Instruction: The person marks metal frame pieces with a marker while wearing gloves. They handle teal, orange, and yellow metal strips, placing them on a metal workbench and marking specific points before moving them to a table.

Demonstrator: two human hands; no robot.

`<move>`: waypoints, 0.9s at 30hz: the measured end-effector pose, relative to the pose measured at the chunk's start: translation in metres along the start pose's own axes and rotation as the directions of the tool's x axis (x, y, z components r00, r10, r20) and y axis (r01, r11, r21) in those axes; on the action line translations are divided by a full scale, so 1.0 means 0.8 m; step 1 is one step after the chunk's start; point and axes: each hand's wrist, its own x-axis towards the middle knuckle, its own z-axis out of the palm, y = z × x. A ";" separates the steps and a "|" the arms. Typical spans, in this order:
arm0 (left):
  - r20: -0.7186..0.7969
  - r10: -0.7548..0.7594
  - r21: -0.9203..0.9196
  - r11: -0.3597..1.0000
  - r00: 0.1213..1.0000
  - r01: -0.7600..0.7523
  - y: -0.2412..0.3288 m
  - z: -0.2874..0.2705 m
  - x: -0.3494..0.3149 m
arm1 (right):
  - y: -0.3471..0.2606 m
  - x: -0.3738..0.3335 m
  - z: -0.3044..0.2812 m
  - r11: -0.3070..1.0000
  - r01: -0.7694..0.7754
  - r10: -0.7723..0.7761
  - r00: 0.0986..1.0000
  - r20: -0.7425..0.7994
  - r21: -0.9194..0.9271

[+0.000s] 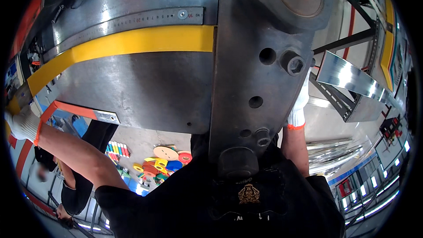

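Observation:
My left hand (24, 124), in a white knit glove with an orange cuff, is at the far left, beyond the near end of a yellow strip (132, 42). Its fingers run into the dark rim and cannot be made out. The strip lies along a steel machine bed (145, 83), beside a steel ruler (132, 21) fixed there. Its other end meets a thick dark steel block (238, 79) with bolts and holes. My right hand (299, 110), gloved alike, is behind the block's right edge; its fingers are hidden.
An orange-edged bracket (75, 109) sits at the bed's left corner. Coloured tape rolls (163, 165) lie below. At right are a shiny metal strip (352, 77) on a black frame and a pile of metal strips (337, 154). Another person (77, 194) is at lower left.

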 end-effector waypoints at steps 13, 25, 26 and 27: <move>0.050 -0.006 -0.002 1.000 0.999 0.006 -0.002 0.001 -0.009 | -0.031 -0.010 0.049 0.987 -0.155 0.157 0.986 0.058 -0.035; 0.195 -0.028 0.071 0.997 0.980 0.015 0.008 -0.002 -0.023 | -0.034 -0.015 0.050 0.997 -0.034 0.034 0.999 -0.001 -0.071; 0.181 -0.009 0.051 0.999 0.983 -0.001 0.009 0.004 -0.031 | -0.030 -0.011 0.044 0.990 0.013 -0.010 1.000 0.025 -0.140; 0.179 -0.002 0.052 0.999 0.984 -0.007 0.012 0.006 -0.039 | -0.021 -0.003 0.031 0.964 0.070 -0.053 0.996 0.074 -0.256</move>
